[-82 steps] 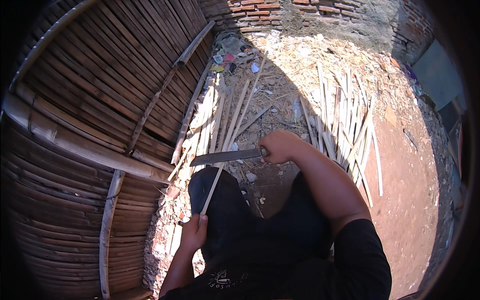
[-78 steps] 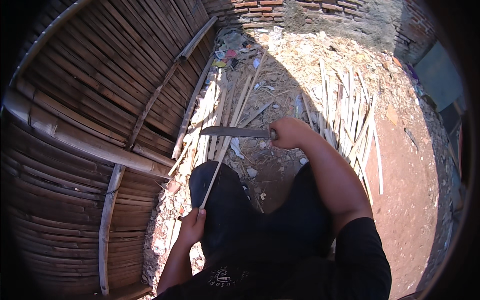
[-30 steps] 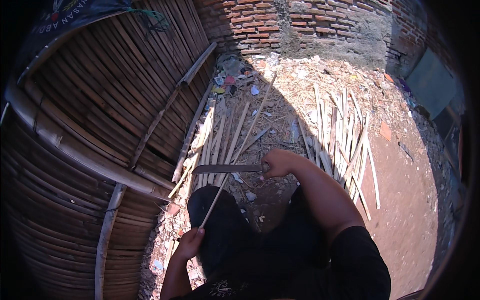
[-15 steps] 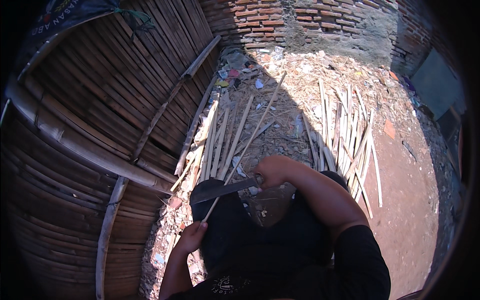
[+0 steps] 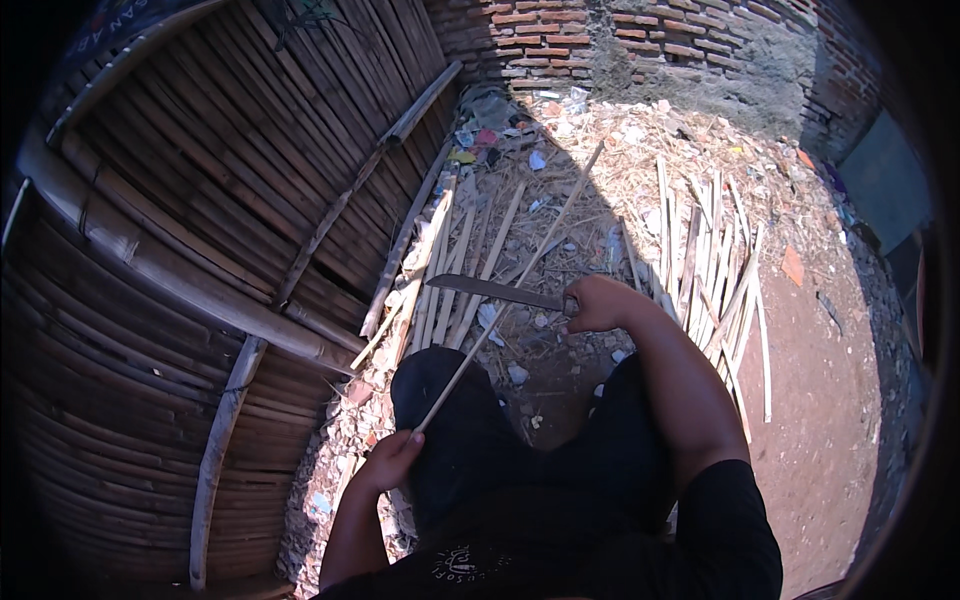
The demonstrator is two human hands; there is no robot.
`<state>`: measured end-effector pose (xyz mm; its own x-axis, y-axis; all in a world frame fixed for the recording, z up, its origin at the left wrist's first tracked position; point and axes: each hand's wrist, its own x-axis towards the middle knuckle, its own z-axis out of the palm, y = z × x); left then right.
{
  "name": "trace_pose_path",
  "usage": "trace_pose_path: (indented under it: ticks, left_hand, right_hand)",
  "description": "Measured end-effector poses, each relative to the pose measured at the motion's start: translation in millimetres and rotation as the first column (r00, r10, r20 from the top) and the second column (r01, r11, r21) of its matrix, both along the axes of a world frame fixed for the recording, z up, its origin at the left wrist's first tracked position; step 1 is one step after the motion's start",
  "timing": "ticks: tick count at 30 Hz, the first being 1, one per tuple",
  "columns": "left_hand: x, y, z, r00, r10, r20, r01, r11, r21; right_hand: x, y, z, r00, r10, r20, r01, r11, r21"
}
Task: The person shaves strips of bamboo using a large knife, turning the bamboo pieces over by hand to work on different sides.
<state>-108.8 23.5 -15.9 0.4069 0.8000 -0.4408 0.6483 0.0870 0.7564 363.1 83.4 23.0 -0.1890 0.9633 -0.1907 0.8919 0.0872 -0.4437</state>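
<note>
My left hand (image 5: 392, 460) is closed round the near end of a long, thin bamboo strip (image 5: 460, 373). The strip slants away to the far right, passing over my left thigh. In my right hand (image 5: 600, 304) is the handle of a machete (image 5: 495, 290), mostly hidden by my fingers. Its dark, broad blade points left and crosses the strip around mid-length. Whether the blade touches the strip, I cannot tell.
Split bamboo strips (image 5: 497, 245) lie on the littered ground ahead to the left, and a larger pile of strips (image 5: 715, 265) lies at the right. A bamboo slat wall (image 5: 190, 210) rises on the left. A brick wall (image 5: 660, 45) stands at the back.
My right hand has moved the machete away from me along the strip, from above my left thigh to beyond my knees. My left hand keeps its grip on the strip's near end.
</note>
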Motion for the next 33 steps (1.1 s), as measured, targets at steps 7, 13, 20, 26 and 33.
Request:
trace_pose_path:
  ticks: [7,13,20,26,33]
  left_hand:
    - [-2,-4,1,0.999,0.033,-0.006,-0.033,0.999,-0.01]
    - [3,-5,4,0.999,0.023,0.048,-0.023,1.0,0.012]
    - [-3,0,-7,0.992,0.058,0.111,-0.047,0.994,-0.098]
    - [7,-11,6,0.993,0.059,-0.103,-0.048,0.993,0.111]
    - [13,-11,13,0.99,0.022,-0.142,-0.001,0.99,0.142]
  right_hand:
    - [-49,-14,22,0.963,0.269,-0.02,-0.269,0.963,-0.011]
    - [29,7,-1,0.945,-0.314,-0.087,0.321,0.943,0.084]
    - [-10,0,-10,0.997,0.074,0.005,-0.074,0.997,0.021]
    - [-50,-8,2,0.96,0.277,-0.043,-0.277,0.961,0.011]
    - [34,12,-7,0.958,-0.28,-0.063,0.281,0.96,0.003]
